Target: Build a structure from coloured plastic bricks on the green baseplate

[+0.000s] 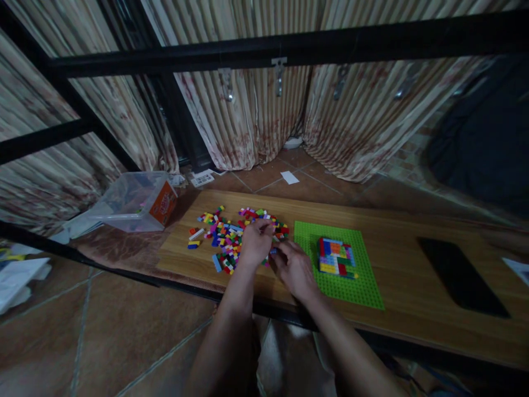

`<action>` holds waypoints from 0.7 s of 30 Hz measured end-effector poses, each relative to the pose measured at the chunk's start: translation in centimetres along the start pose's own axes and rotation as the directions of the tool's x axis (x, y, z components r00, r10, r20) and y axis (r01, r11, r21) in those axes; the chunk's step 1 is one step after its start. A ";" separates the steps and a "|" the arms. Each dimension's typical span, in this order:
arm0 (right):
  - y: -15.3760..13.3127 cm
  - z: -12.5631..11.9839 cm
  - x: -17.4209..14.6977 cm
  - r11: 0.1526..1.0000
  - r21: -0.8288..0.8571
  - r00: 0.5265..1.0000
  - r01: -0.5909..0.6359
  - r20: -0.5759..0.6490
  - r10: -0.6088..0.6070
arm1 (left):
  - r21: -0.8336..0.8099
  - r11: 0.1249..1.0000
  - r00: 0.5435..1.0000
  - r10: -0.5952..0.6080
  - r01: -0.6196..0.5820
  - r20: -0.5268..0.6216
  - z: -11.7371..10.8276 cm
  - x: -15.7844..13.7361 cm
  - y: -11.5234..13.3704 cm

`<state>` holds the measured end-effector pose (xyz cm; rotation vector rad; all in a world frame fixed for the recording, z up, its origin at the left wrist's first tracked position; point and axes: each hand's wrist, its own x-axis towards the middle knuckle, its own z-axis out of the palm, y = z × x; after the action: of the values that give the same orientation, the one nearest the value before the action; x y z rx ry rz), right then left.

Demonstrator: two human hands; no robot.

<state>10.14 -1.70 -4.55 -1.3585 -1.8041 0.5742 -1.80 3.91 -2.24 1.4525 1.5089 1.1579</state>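
My left hand is over the right part of a loose pile of small colourful toy bricks, its fingers curled and pinched together. What it holds, if anything, is hidden. Close beside it, my right hand is closed too, with a small blue toy brick showing at its fingertips. To the right lies a green studded baseplate, partly behind my right hand. On it stands a low multicoloured block of joined bricks, with a yellow piece sticking out at its lower right corner.
The wooden tabletop carries a dark flat slab at the right. A clear plastic bin with an orange label stands left of the board. Dark metal bars cross in front of striped curtains. Papers lie on the tiled floor.
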 end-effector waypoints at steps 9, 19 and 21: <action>0.8 -2.0 1.4 0.714 0.668 0.916 -0.210 -0.120 0.382 | -0.318 0.899 0.910 -0.171 0.301 0.378 0.5 -1.6 2.1; 1.0 -2.9 1.3 0.718 0.669 0.931 -0.192 -0.107 0.349 | -0.416 0.873 0.929 -0.099 0.253 0.357 1.7 -2.0 2.2; 1.1 -3.2 1.4 0.729 0.658 0.939 -0.190 -0.095 0.331 | -0.410 0.884 0.935 -0.076 0.224 0.347 1.6 -2.0 2.3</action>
<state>13.17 -0.37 -3.09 -1.1286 -1.0806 1.0512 0.68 2.02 -0.74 1.1195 1.0247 1.0256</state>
